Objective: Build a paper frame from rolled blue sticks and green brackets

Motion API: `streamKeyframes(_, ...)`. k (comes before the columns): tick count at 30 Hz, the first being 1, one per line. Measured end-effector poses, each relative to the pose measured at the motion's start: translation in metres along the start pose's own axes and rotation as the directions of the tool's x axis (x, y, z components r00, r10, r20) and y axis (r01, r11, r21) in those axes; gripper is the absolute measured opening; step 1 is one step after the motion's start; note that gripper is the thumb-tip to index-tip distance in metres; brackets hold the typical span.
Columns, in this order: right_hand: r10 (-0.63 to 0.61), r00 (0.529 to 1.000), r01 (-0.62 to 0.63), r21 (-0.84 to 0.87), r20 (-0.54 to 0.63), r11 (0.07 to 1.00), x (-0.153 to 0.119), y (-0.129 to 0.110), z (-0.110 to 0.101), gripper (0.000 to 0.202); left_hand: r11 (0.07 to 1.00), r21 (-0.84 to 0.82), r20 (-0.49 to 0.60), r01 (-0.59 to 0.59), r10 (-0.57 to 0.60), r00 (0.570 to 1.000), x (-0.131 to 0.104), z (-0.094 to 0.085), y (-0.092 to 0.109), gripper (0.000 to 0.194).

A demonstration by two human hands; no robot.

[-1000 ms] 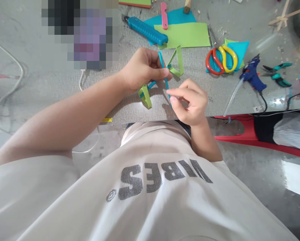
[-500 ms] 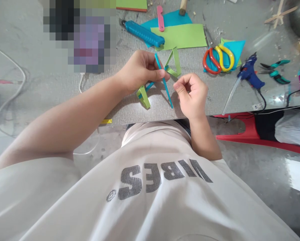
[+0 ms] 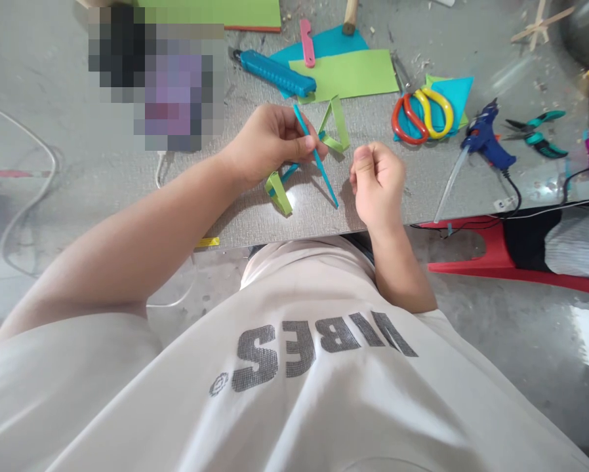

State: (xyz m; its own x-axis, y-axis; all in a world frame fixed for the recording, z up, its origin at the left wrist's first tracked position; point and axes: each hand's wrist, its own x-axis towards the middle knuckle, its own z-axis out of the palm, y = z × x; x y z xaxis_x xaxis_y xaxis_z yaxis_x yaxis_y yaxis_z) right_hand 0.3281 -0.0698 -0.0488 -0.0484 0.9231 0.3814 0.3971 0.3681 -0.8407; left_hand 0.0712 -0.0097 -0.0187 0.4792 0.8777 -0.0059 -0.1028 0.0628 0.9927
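Observation:
My left hand (image 3: 269, 144) pinches a craft piece of crossed thin blue sticks (image 3: 328, 183) between thumb and fingers, just above the table near its front edge. A folded green paper loop (image 3: 342, 128) is fixed at the far end of one stick. Closer to me, a second green paper loop (image 3: 279, 196) hangs at the other end. The crossing point is partly hidden by my fingers. To the right, my right hand (image 3: 380, 183) is closed with its thumb against curled fingers, apart from the piece. Whatever lies inside it, if anything, is hidden.
Beyond my hands lie a blue utility knife (image 3: 277, 73), green paper (image 3: 358, 73) and a pink cutter (image 3: 307, 43). Red-and-yellow-handled scissors (image 3: 435, 113), a blue glue gun (image 3: 488, 137) and pliers (image 3: 540, 134) lie to the right. A red chair (image 3: 486, 252) stands below the table edge.
My right hand has drawn slightly away from the sticks, its thumb now turned up over curled fingers. My left hand keeps its pinch on the craft piece. The view has shifted slightly.

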Motion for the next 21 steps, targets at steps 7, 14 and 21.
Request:
streamKeyframes(7,-0.003,0.989,0.008,-0.035,0.151,0.999,-0.001,-0.01,0.002,0.033,0.999,0.034,-0.087,0.034,-0.031,0.996,-0.001,0.001,-0.001,0.056)
streamKeyframes(14,-0.108,0.981,0.135,-0.174,0.159,0.975,-0.006,-0.025,0.008,0.024,0.999,0.043,-0.049,0.027,-0.024,0.998,-0.001,-0.001,-0.004,0.079)
streamKeyframes(21,-0.162,0.974,0.201,-0.268,0.161,0.942,-0.004,-0.023,0.01,0.028,0.998,0.057,-0.063,-0.002,0.006,0.998,0.0,0.003,-0.005,0.077)
